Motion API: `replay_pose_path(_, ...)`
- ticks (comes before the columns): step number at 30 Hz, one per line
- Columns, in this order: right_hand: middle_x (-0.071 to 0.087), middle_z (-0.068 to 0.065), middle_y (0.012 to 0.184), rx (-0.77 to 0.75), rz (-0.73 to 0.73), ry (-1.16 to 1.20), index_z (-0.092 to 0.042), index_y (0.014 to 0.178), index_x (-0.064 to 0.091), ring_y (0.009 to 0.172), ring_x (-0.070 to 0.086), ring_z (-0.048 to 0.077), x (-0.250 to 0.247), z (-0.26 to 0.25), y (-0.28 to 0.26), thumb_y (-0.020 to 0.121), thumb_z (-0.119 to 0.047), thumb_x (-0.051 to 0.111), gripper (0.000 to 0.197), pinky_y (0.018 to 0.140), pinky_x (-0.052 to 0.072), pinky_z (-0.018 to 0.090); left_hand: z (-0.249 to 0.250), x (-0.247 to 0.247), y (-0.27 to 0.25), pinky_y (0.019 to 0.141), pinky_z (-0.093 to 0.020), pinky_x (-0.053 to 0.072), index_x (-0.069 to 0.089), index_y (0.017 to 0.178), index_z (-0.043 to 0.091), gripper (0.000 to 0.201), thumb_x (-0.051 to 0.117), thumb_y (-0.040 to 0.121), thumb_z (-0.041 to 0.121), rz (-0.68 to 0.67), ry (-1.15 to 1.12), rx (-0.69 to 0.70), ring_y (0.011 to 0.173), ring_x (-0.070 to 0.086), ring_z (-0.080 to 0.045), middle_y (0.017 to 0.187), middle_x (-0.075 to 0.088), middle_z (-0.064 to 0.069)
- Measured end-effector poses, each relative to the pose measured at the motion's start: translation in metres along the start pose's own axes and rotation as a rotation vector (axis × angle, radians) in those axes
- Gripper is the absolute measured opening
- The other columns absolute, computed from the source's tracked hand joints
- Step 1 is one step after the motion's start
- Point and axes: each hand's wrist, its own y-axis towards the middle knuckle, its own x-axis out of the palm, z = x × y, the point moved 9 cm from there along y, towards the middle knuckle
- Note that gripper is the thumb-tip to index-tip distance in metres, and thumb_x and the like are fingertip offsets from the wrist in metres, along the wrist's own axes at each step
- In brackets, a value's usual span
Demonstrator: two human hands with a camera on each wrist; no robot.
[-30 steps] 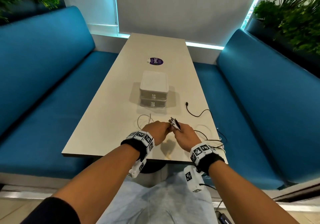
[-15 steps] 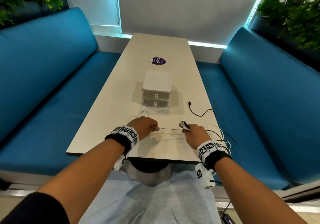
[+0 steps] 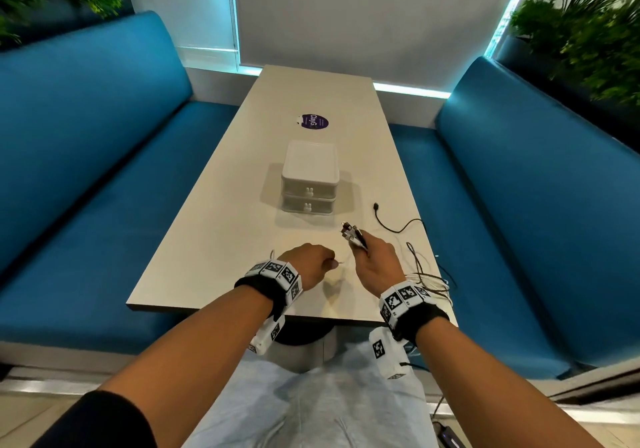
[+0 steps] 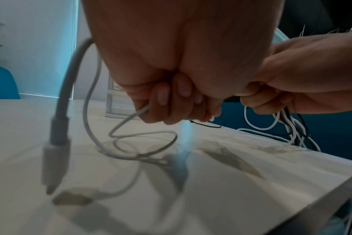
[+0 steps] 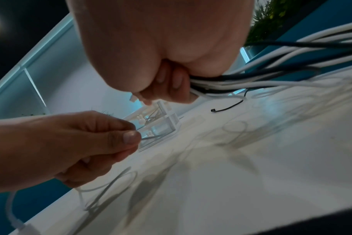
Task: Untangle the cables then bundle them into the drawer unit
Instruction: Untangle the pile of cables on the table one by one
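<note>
A white two-drawer unit stands mid-table with both drawers closed. My left hand hovers near the table's front edge and pinches a thin white cable between thumb and curled fingers. That cable's connector end dangles just above the table. Close to the right, my right hand grips a bunch of white and black cables, their plug ends sticking up out of the fist. The rest of the bunch trails over the table's right edge.
A loose black cable lies on the table right of the drawer unit. A purple sticker sits farther back. Blue benches line both sides, with plants in the upper corners.
The hands first drew apart with the white cable stretched between them. Now the left hand has come back toward the right, and the cable hangs slack.
</note>
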Motion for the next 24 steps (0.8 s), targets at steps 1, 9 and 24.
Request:
replay_pose_path(1, 0.061, 0.000, 0.075, -0.008, 0.001, 0.003, -0.019, 0.107, 0.065, 0.067, 0.051, 0.022, 0.000, 0.000, 0.000, 0.099, -0.022, 0.048, 0.020, 0.063, 0.039, 0.028, 0.001, -0.002, 0.000, 0.068, -0.034, 0.038, 0.055, 0.084, 0.013, 0.034, 0.041, 0.105, 0.035, 0.005, -0.026, 0.011, 0.080, 0.053, -0.027, 0.082, 0.056, -0.005)
replay_pose_path(9, 0.058, -0.008, 0.076, 0.066, -0.283, -0.016, -0.021, 0.098, 0.064, 0.066, 0.050, 0.009, 0.019, 0.003, 0.000, 0.101, -0.026, 0.045, 0.019, 0.060, 0.036, 0.025, 0.010, -0.015, -0.005, 0.072, -0.032, 0.042, 0.063, 0.090, 0.028, 0.023, 0.046, 0.103, 0.036, 0.128, -0.305, 0.154, 0.077, 0.057, -0.019, 0.084, 0.066, 0.001)
replay_pose_path(24, 0.065, 0.015, 0.108, 0.225, -0.137, -0.334, -0.016, 0.114, 0.058, 0.099, 0.061, 0.037, 0.004, 0.036, 0.010, 0.100, -0.033, 0.043, 0.027, 0.079, 0.048, 0.038, -0.025, -0.023, -0.008, 0.076, -0.036, 0.047, 0.059, 0.091, 0.020, 0.027, 0.042, 0.104, 0.038, 0.124, -0.010, 0.034, 0.085, 0.059, -0.027, 0.086, 0.062, -0.002)
